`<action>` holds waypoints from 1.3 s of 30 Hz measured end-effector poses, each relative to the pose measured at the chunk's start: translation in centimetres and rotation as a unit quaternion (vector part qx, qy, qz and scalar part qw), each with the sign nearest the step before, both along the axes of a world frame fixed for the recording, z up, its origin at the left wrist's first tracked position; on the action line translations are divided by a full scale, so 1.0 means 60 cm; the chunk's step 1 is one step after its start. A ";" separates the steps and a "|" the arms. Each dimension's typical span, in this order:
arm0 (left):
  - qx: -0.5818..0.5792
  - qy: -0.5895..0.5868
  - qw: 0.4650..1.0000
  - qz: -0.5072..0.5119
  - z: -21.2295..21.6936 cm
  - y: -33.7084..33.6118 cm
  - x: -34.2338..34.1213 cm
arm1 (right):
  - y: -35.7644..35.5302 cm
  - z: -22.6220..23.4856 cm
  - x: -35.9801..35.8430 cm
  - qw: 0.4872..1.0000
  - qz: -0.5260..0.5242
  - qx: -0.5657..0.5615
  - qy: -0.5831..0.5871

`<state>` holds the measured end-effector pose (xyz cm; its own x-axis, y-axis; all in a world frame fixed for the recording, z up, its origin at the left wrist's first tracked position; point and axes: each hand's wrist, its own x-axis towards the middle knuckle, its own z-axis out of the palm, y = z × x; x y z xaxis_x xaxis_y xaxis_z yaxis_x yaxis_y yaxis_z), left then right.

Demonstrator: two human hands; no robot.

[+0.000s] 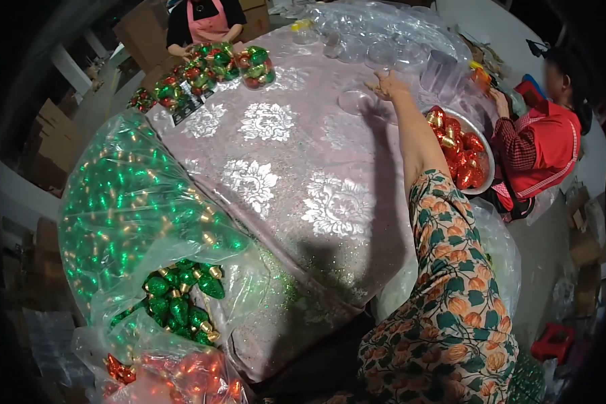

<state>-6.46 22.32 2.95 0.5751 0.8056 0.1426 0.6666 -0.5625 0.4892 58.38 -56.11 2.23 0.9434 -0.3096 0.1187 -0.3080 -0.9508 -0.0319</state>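
Note:
My right arm, in a floral sleeve, stretches far across the table. At its end my right hand (388, 86) has its fingers apart and holds nothing that I can see. Just beyond the fingertips stands a row of clear plastic containers (381, 55). A clear round plastic piece (357, 102) lies on the cloth beside the hand. Below the wrist, to the right of my forearm, sits a metal bowl (489, 165) of glittery red bulb-shaped ornaments (470, 168). My left hand is out of view.
A patterned cloth (269, 155) covers the table. Large plastic bags of green ornaments (135, 202) and red ornaments (188, 374) lie left. Filled clear jars (256, 67) stand far left. One person in a pink apron (209, 27) is opposite; another in red (545, 145) sits right.

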 end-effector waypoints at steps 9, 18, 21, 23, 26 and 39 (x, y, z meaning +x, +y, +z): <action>-0.016 -0.015 0.996 -0.081 -0.032 0.042 0.074 | 0.017 -0.031 0.028 0.996 0.037 0.010 -0.078; -0.056 -0.066 0.969 -0.231 -0.099 0.083 0.252 | 0.044 -0.047 0.024 0.973 0.182 0.021 -0.140; -0.055 -0.071 0.965 -0.246 -0.093 0.100 0.230 | 0.114 -0.016 -0.087 0.937 0.303 0.073 -0.157; -0.051 -0.071 0.965 -0.247 -0.082 0.117 0.191 | 0.182 0.016 -0.197 0.908 0.381 0.125 -0.118; -0.049 -0.064 0.968 -0.239 -0.070 0.135 0.110 | 0.254 0.032 -0.363 0.847 0.496 0.189 -0.043; 0.038 0.215 0.951 -0.221 -0.098 0.091 -0.172 | 0.419 0.041 -0.576 0.865 0.454 -0.209 0.045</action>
<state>-16.77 27.77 -2.91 0.8731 0.4691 -0.1331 0.4864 -0.8567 0.1716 23.79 -30.97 4.66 0.7862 0.6163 -0.0457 0.5889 -0.7247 0.3579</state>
